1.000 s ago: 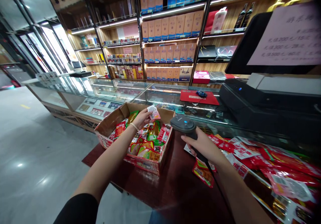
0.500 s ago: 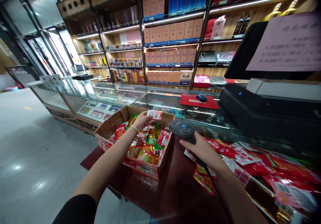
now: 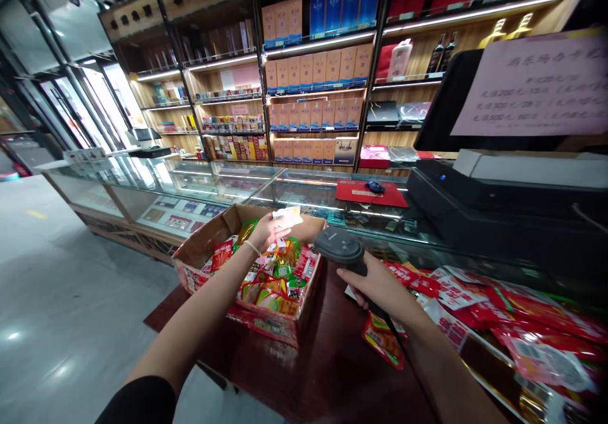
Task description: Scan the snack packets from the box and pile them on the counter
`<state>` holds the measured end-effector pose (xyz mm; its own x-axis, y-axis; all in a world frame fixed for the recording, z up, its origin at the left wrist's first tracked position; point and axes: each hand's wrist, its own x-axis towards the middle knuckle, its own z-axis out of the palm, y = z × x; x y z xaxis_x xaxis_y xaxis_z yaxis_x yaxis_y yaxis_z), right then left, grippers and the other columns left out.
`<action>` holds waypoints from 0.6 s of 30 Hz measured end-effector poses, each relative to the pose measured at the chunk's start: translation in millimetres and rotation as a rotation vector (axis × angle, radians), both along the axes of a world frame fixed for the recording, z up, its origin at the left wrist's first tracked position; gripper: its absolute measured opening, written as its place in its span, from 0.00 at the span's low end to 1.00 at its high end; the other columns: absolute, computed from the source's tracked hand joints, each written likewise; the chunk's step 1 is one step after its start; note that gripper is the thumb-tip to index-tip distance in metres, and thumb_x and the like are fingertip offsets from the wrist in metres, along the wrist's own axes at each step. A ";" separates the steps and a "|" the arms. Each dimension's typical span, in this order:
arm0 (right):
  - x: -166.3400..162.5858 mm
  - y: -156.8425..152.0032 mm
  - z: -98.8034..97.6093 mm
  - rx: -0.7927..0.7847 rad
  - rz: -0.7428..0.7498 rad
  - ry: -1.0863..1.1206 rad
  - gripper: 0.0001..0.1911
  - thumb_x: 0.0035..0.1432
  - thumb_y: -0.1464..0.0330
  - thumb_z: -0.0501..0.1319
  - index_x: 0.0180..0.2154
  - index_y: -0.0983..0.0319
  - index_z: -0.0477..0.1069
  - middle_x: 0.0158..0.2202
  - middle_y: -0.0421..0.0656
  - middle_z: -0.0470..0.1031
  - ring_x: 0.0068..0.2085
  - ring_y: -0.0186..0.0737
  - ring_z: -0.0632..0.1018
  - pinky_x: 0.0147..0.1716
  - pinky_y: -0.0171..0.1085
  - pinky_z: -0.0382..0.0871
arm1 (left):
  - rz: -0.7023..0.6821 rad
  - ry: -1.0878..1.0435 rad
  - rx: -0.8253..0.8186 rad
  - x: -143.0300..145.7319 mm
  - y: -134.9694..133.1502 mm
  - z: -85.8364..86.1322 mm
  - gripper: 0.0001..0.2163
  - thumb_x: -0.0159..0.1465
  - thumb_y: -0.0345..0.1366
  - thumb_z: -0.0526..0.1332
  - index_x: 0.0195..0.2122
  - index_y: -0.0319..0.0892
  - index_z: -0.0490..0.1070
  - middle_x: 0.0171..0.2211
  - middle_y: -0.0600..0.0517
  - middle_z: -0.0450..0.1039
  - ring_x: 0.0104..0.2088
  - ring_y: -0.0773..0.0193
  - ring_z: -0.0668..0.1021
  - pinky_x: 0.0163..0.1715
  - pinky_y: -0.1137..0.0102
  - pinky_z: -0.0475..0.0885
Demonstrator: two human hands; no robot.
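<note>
My left hand [image 3: 268,231] pinches a small snack packet [image 3: 287,217] above the far side of an open cardboard box [image 3: 270,329]. Bright light washes over the packet, so its print is hard to read. Several red, green and yellow snack packets [image 3: 273,285] lie inside the box. My right hand [image 3: 380,285] is wrapped round the handle of a black barcode scanner [image 3: 340,247], its head pointing toward the packet. A cable runs down from the scanner along my forearm. Under my right hand a red and green packet [image 3: 384,343] lies on the dark red table [image 3: 327,373].
A heap of red snack packets [image 3: 513,310] lies at the right. Behind the box runs a glass display counter [image 3: 223,177] with a mouse [image 3: 375,187] on a red mat [image 3: 346,191]. A monitor with a pink paper sign [image 3: 532,88] stands at the right.
Light now glows brightly on the packet in my left hand, and the blue light on the scanner's top no longer shows. Both hands stay nearly in place while the view shifts slightly.
</note>
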<state>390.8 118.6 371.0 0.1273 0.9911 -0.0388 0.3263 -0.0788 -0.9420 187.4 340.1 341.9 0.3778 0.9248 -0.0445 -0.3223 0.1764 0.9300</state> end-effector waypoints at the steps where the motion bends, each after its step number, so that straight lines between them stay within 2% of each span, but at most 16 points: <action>1: -0.4 -0.7 0.8 0.000 0.005 0.005 0.15 0.55 0.61 0.64 0.42 0.57 0.64 0.14 0.32 0.66 0.14 0.36 0.69 0.13 0.32 0.65 | 0.001 0.004 -0.002 -0.6 -0.9 0.3 0.15 0.55 0.30 0.70 0.41 0.37 0.69 0.40 0.42 0.79 0.39 0.58 0.82 0.40 0.66 0.79; 6: 5.1 -2.8 3.5 0.002 -0.012 0.040 0.16 0.55 0.60 0.63 0.42 0.56 0.62 0.15 0.31 0.66 0.14 0.35 0.69 0.13 0.32 0.64 | -0.003 0.059 -0.004 -4.1 -7.2 1.0 0.13 0.57 0.31 0.68 0.41 0.38 0.68 0.39 0.44 0.78 0.35 0.63 0.82 0.35 0.71 0.80; 12: 42.3 -14.1 13.4 0.086 -0.116 0.128 0.19 0.54 0.59 0.65 0.43 0.54 0.60 0.17 0.31 0.67 0.14 0.35 0.69 0.12 0.31 0.63 | -0.037 0.175 0.155 0.0 -18.4 4.3 0.15 0.56 0.37 0.69 0.40 0.38 0.69 0.36 0.49 0.77 0.31 0.66 0.80 0.32 0.71 0.80; 15: 65.9 -26.3 19.6 0.128 -0.196 0.177 0.19 0.53 0.58 0.66 0.40 0.54 0.59 0.18 0.31 0.67 0.15 0.33 0.68 0.12 0.30 0.62 | -0.080 0.245 0.218 16.7 -28.9 16.3 0.15 0.54 0.39 0.70 0.38 0.39 0.68 0.34 0.51 0.76 0.29 0.67 0.79 0.31 0.71 0.79; 18: 87.8 -38.7 23.5 0.171 -0.268 0.226 0.21 0.51 0.58 0.67 0.40 0.55 0.59 0.19 0.30 0.67 0.14 0.31 0.67 0.12 0.29 0.62 | -0.206 0.352 0.298 47.6 -45.8 27.6 0.14 0.53 0.39 0.70 0.35 0.41 0.67 0.32 0.53 0.75 0.28 0.66 0.78 0.30 0.71 0.78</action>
<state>478.7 79.9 394.5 0.3899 0.9184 0.0671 0.0979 0.0312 -0.9947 235.0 294.3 369.5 0.5635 0.8245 0.0521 0.0339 -0.0861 0.9957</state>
